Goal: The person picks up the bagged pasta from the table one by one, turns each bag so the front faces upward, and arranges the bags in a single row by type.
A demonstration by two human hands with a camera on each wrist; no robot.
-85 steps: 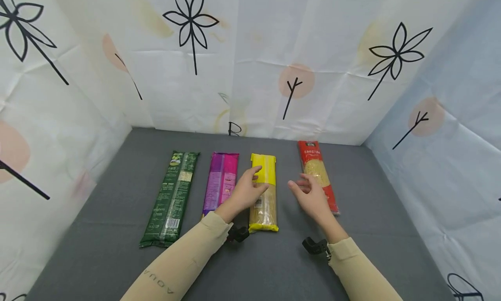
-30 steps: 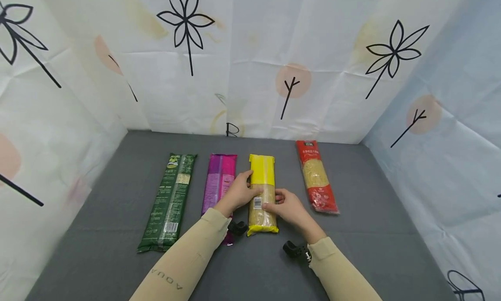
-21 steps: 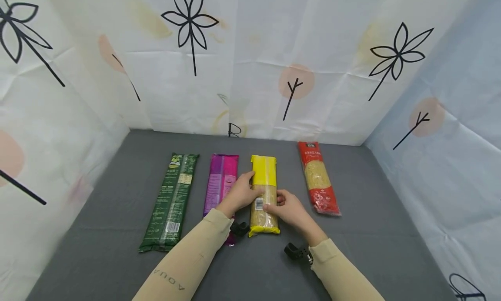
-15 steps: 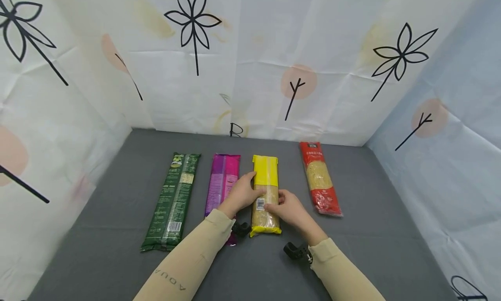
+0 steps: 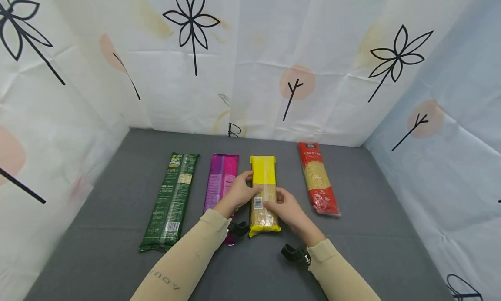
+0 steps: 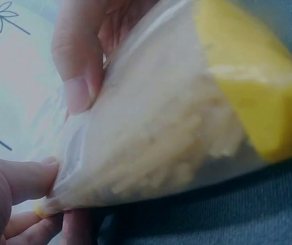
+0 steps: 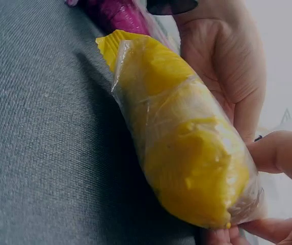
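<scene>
— Where is the yellow noodle packet (image 5: 264,192)?

— Near the middle of the grey mat (image 5: 98,249), lengthwise toward the far edge. The left hand (image 5: 239,193) grips its left side with curled fingers and thumb; the right hand (image 5: 285,207) clasps its right side the same way.

— Do the wrist cameras add anything?

— Yes. The right wrist view shows the near end raised a little off the mat, though that view is close and dim, so I'd say probably. The left wrist view shows the pale noodles through clear film.

— And around it?

— The purple packet (image 5: 220,183) lies just beside it on the left, partly covered by the left forearm, then the green packet (image 5: 171,199). The red packet (image 5: 318,178) lies apart toward the right edge.
</scene>
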